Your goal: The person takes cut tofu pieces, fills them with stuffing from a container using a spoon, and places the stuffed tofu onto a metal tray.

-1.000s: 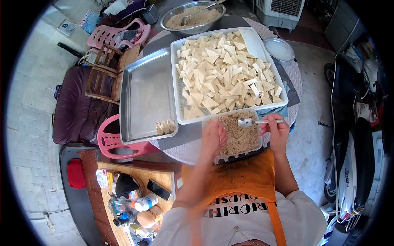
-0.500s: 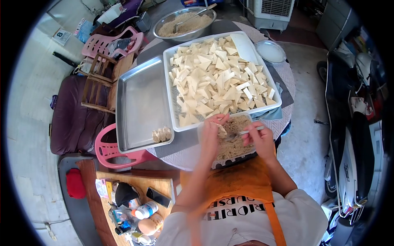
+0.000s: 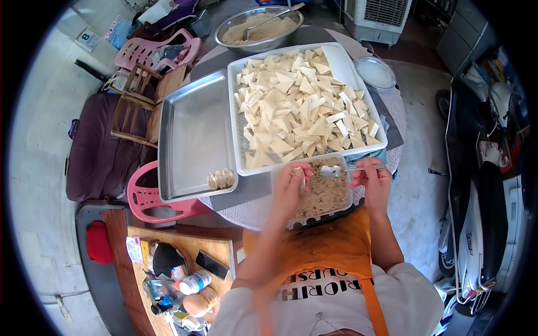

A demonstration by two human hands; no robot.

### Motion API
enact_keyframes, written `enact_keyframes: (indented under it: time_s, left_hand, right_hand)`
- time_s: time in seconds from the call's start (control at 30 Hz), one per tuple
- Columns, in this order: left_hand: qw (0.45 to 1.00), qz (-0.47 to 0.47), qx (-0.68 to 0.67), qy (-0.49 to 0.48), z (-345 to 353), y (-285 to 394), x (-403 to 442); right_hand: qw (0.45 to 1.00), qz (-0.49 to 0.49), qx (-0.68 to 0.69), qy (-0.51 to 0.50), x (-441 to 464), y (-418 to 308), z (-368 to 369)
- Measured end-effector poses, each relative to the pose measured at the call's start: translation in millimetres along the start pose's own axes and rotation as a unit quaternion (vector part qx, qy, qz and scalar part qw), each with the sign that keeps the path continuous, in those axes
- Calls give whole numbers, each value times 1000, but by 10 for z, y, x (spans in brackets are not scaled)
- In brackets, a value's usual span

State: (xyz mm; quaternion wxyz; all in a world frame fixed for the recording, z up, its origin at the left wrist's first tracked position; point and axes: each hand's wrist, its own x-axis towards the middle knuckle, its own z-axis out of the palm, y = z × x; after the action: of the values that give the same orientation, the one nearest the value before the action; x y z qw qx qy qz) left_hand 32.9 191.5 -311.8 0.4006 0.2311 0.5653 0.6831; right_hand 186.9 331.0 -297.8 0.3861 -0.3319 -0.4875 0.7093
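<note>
My left hand is closed around a pale tofu piece, mostly hidden by the fingers, over the left side of a plastic tub. Crumbly brown minced filling covers the tub's bottom. In my right hand a metal spoon is gripped by its handle, its bowl above the filling. Just beyond the tub, a white tray is heaped with tofu triangles. Several filled pieces stand in the near right corner of a metal tray.
A steel bowl of filling with a spoon stands at the table's far side. A round lidded dish lies at the right. Left are a pink chair and a wooden side table with bottles; a scooter is parked right.
My right hand has moved right and slightly up, drawing the spoon away from the tofu piece. My left hand has turned, with its fingers closed more around the piece.
</note>
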Motion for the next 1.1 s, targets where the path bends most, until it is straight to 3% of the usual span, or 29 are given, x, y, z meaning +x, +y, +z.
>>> enact_keyframes:
  time_s: [0.13, 0.3, 0.4, 0.5, 0.7, 0.8, 0.9, 1.0, 1.1]
  left_hand:
    - [973, -43, -224, 41, 20, -48, 20]
    - [911, -146, -371, 104, -8, -33, 0]
    - [940, -109, -321, 30, -43, -13, -1]
    - [974, -76, -185, 108, 171, 195, -66]
    - [980, -50, -189, 30, 7, -50, -39]
    - [951, -100, -276, 102, 156, 240, -15]
    - [986, -59, -156, 28, -34, -48, -2]
    - [987, -44, -150, -31, -273, -93, -9]
    - [990, 75, 72, 95, -753, 134, 120]
  right_hand:
    - [1000, -2, -8, -6, -13, 41, -10]
    - [1000, -3, 5, -26, -5, 80, -19]
    - [1000, 0, 3, -24, -19, 62, 16]
    - [1000, -2, 4, -28, -20, 65, 27]
    - [999, -6, 12, -36, -24, 91, 22]
    - [999, -9, 9, -37, -18, 94, 29]
    - [1000, 2, 0, -27, -21, 77, 50]
    - [1000, 4, -5, -19, -20, 75, 62]
    - [1000, -3, -8, -6, -18, 44, 61]
